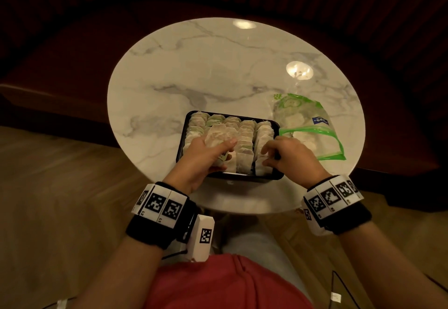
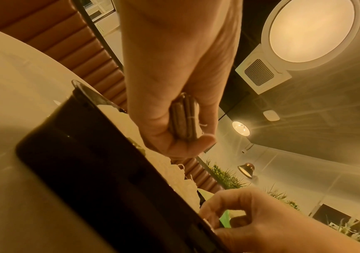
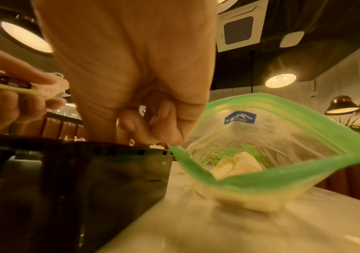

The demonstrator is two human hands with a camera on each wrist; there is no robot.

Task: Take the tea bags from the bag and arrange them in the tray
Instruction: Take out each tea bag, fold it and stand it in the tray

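A round marble table (image 1: 184, 71) carries a black tray (image 1: 182, 138) packed with tea bags (image 1: 244, 143), beside the open green-edged bag (image 1: 312, 136). The left hand (image 1: 203, 155) pinches several tea bags (image 2: 184, 118) above the tray; the right hand (image 1: 288, 155) reaches into the tray's right row, fingers curled, grip unclear.

The far and left parts of the round white marble desk (image 1: 194, 66) lie bare, while the black rectangular plastic tray (image 1: 182, 138) and the clear green-rimmed zip bag (image 1: 312, 126) crowd its near right.
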